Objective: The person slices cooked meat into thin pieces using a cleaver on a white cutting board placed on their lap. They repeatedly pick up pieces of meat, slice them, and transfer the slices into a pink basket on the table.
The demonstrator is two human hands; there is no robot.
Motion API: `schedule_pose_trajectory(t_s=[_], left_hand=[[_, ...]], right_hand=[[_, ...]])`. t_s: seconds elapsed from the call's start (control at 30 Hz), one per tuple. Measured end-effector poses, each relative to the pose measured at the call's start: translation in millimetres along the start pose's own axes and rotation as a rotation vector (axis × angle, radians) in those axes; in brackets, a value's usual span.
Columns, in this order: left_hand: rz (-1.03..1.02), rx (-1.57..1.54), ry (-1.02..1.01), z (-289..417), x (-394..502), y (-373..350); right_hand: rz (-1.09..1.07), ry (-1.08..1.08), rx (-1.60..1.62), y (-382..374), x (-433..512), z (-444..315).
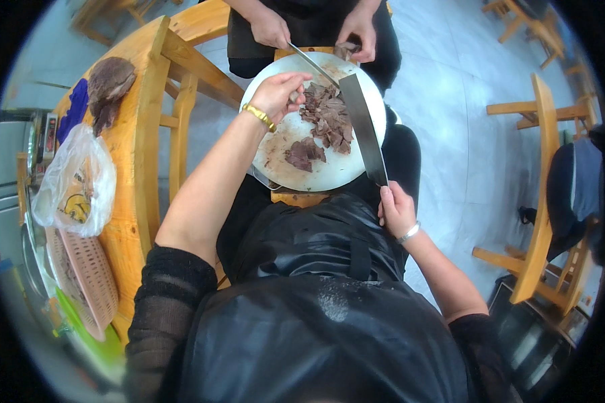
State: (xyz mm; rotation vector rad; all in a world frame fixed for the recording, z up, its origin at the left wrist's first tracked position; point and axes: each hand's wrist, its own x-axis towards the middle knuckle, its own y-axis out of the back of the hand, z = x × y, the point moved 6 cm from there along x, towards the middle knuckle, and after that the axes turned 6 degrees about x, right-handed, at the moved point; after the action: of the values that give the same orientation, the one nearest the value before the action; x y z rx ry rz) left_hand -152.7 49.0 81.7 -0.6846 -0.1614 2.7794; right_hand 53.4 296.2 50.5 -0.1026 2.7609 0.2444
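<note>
My right hand [396, 209] grips the handle of a broad-bladed cleaver [361, 121], its blade slanting up over the right side of a round white cutting board [275, 174]. My left hand [281, 94], below a gold-coloured bracelet [260, 117], hovers over the board's left part with bent fingers; whether a small scrap is pinched there I cannot tell. Beside it lies a heap of sliced brown cooked meat [327, 118]. A smaller clump of meat slices [305, 153] rests nearer me on the board, among brown smears.
Opposite, a co-worker's hand [271, 29] holds a knife [312, 63] over the board; their other hand [358, 35] holds meat. A wooden table [131, 166] at left bears a meat chunk [110, 83], a plastic bag [78, 184] and a pink basket [88, 282]. Wooden chairs [542, 201] stand right.
</note>
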Motion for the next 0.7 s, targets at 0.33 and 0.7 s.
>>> schedule_pose_trajectory(t_s=[0.33, 0.7], left_hand=[[0.350, 1.210, -0.401, 64, 86, -17], [0.105, 1.838, -0.255, 51, 149, -53]], right_hand=[[0.036, 0.014, 0.170, 10, 1, 10], [0.053, -0.031, 0.285, 20, 6, 14]])
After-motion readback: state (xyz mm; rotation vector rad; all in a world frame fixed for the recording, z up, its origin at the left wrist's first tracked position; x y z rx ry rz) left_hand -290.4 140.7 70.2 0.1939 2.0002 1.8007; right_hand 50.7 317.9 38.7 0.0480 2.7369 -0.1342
